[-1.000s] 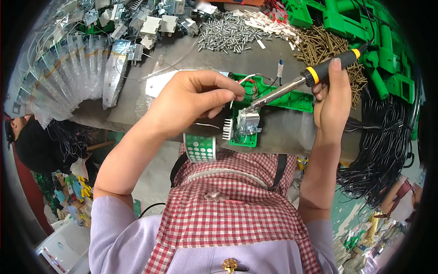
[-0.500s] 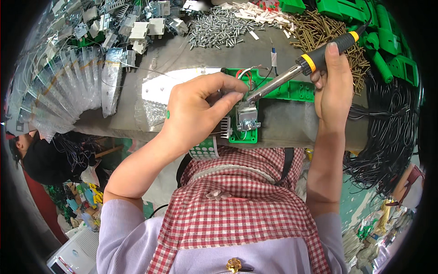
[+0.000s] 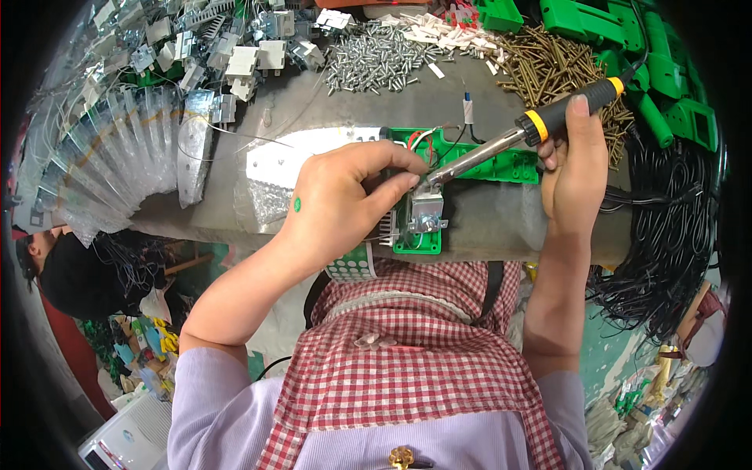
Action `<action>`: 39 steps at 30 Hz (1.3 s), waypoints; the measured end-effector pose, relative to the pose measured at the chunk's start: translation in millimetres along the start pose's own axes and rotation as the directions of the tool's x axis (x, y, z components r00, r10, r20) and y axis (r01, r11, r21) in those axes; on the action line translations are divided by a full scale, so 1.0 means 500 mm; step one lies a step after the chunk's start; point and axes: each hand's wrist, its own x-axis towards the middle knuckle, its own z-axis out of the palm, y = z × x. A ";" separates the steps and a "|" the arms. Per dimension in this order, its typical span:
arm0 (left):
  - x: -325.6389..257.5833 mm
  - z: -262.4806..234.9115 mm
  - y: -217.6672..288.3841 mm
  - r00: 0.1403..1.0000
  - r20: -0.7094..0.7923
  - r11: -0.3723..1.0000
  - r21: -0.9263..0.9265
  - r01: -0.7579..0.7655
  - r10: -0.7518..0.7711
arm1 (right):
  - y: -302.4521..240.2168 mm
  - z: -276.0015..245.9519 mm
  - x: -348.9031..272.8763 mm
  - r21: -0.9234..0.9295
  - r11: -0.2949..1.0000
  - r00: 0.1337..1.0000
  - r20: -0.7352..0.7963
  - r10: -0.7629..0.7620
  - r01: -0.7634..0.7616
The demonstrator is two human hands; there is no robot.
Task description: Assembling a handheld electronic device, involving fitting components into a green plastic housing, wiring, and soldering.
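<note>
My right hand is closed around the black and yellow handle of a soldering iron. Its metal barrel slants down to the left, the tip at the upper edge of a small silver metal part. That part sits in the near end of a green plastic housing, whose handle-like arm extends right. Thumb and forefinger of my left hand are pinched together beside the iron's tip; what they hold is too small to make out. Red, white and black wires rise from the housing just beyond my fingers.
Silver screws and brass-coloured screws lie piled at the back. Metal and white parts fill the far left, above fanned plastic-wrapped plates. Green housings and black cables crowd the right. A person is at left.
The iron and my right hand have shifted slightly right and down in the picture, as has the bench scene. The iron's tip stays at the metal part, and my left pinch holds.
</note>
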 end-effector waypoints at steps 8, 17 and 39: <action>0.001 0.001 0.003 0.999 -0.016 0.999 0.016 -0.038 0.038 | -0.001 -0.027 0.010 0.051 0.999 0.997 -0.081 0.013 -0.009; 0.003 0.001 0.000 0.994 -0.039 0.995 0.037 -0.097 0.098 | 0.019 -0.045 0.020 0.040 0.999 0.999 -0.044 0.032 -0.030; 0.003 0.002 0.002 0.985 -0.063 0.985 0.079 -0.156 0.161 | 0.021 -0.035 0.015 0.064 0.997 0.997 -0.063 0.050 -0.046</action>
